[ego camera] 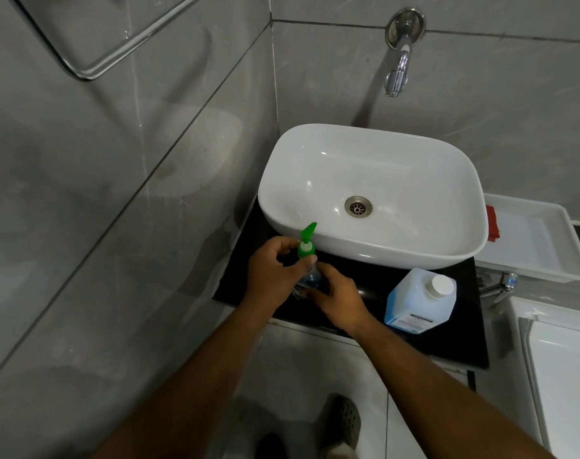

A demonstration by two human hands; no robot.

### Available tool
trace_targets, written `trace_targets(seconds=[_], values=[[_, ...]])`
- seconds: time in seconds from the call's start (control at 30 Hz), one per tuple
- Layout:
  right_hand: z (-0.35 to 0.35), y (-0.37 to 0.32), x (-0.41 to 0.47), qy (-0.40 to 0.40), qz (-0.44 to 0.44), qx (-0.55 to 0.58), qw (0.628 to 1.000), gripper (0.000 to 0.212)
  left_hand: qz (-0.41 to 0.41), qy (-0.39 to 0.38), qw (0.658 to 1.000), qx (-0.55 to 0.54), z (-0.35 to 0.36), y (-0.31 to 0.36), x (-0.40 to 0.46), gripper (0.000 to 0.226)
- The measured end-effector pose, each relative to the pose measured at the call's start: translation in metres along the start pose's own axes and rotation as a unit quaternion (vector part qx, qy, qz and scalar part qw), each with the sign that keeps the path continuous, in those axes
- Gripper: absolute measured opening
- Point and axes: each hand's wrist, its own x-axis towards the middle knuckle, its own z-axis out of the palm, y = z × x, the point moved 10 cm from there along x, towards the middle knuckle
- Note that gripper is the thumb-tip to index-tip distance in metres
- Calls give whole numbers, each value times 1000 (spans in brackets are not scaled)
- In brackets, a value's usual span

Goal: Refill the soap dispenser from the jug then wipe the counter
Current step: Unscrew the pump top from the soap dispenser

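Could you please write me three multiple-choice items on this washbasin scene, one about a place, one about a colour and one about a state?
1. Where does the jug stand?
A. inside the basin
B. on the black counter, right of the hands
C. in the white tray

2. What colour is the dispenser's pump top?
A. green
B. red
C. white

3. What state is the jug's cap in?
A. lying in the basin
B. held in a hand
C. on the jug

Answers:
1 B: the jug rests on the counter in front of the basin, right of the right hand.
2 A: the pump by the left hand is bright green.
3 C: the white cap sits on the jug's neck.
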Motion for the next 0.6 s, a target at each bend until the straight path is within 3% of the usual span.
trace_targets(seconds=[0.2,0.43,0.6], values=[[1,2,1,1,8,-5,1000,49,32,6,999,-28,-7,27,9,30],[1,4,1,0,15,-8,1000,49,107,16,992,63,-15,51,4,26],[1,4,1,4,17,-1,1000,50,113,45,992,25,-28,58,1,23]])
